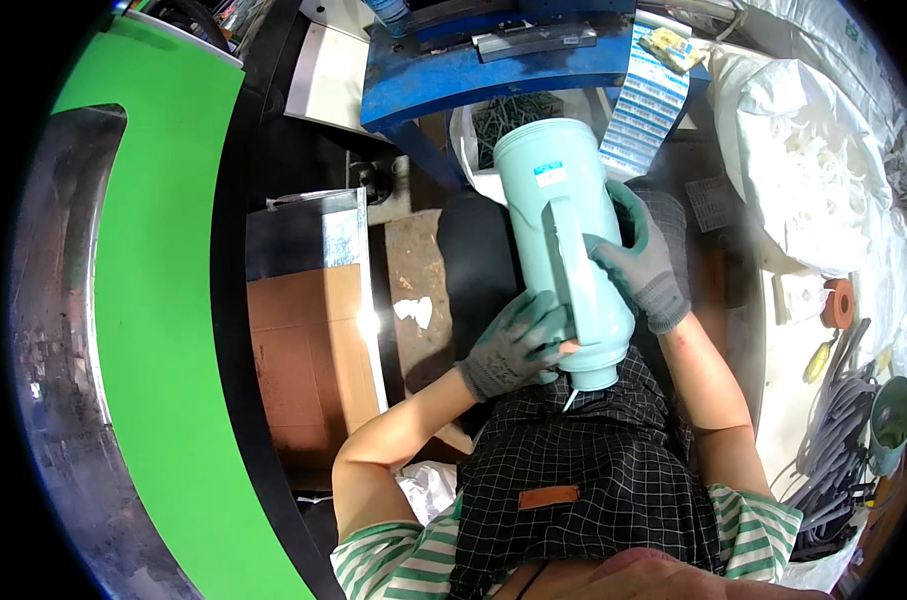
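A small white-and-blue label (550, 177) sat near the open top of the pale green flask (563, 240). A strip of blue-and-white labels (645, 95) hung from the blue bench (443, 75) behind.

A: Cam setup? Only one view logged.

B: Head-worn fisheye, left of a pair. Looks steeply down over the person's chest and lap; checked apron (583, 470) fills the lower centre.

A: Facing?

B: Fwd and down. Forearms enter from the lower edge, blue machine frame (493, 65) sits at the top.

A: How near?

B: Close. The pale green flask body (558, 240) is mid-frame, about arm's reach. Straight edges bow near the rim, e.g. the green panel (158, 300) at left.

A: Overlap w/ 2nd view?

B: None to compare.
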Tool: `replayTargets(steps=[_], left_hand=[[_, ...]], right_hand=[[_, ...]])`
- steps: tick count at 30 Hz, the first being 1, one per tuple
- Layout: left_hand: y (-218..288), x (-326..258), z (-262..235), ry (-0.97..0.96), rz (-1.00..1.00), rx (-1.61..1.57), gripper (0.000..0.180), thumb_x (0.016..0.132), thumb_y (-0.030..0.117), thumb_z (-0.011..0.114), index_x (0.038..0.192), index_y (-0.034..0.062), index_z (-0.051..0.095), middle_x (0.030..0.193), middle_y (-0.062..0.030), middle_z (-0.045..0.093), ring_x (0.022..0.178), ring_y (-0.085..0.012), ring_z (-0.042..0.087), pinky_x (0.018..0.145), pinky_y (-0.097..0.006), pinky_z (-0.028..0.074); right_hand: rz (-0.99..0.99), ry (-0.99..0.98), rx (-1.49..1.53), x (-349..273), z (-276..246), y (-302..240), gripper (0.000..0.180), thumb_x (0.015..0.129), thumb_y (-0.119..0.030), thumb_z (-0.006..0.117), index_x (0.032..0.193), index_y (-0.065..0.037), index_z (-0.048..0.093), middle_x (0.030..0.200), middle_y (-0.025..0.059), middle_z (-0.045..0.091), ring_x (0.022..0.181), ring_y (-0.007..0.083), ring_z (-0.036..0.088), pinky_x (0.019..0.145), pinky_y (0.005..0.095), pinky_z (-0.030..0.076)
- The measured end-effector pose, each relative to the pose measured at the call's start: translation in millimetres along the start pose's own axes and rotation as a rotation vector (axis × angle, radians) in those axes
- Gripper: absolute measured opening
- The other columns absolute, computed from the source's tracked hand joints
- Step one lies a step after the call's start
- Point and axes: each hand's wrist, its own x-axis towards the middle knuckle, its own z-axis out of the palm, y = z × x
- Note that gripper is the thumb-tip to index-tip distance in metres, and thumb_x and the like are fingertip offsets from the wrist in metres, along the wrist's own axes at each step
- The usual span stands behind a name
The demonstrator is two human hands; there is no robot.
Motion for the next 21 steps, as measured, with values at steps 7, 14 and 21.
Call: replayTargets(steps=[7,14,21], left_hand=[[-27,91,-30,0.142,-0.578,-1.046,0.069,0.095,0.043,0.076,0.15,0.0084,0.053,0.152,-0.0152,0.052,0.143,-0.0332,0.05,0.115,-0.047,0.046],[-40,90,-16,0.11,-0.485,-0.882,0.068,0.103,0.042,0.064,0.154,0.0007,0.048,0.153,-0.0249,0.053,0.147,-0.0386,0.045,0.121,-0.051,0.038],[-8,106,-58,0.201,-0.501,-0.629,0.075,0.098,0.043,0.068,0.155,-0.0002,0.045,0.139,-0.0195,0.058,0.13,-0.0364,0.059,0.111,-0.047,0.049]], right_hand=[[0.058,-0.245,0.074,-1,-56,6,0.043,0.111,-0.022,0.051,0.146,0.002,0.056,0.127,0.0074,0.069,0.109,0.0146,0.066,0.097,0.0296,0.055],[-0.036,-0.226,-0.041,-75,-67,-69,0.11,0.069,-0.038,0.096,0.158,0.001,0.044,0.153,0.0201,0.055,0.145,0.03,0.051,0.123,0.0448,0.039],[-0.552,-0.195,-0.486,-43,-6,-62,0.104,0.069,-0.052,0.092,0.151,-0.006,0.048,0.153,0.0208,0.05,0.145,0.0444,0.046,0.122,0.0582,0.036]])
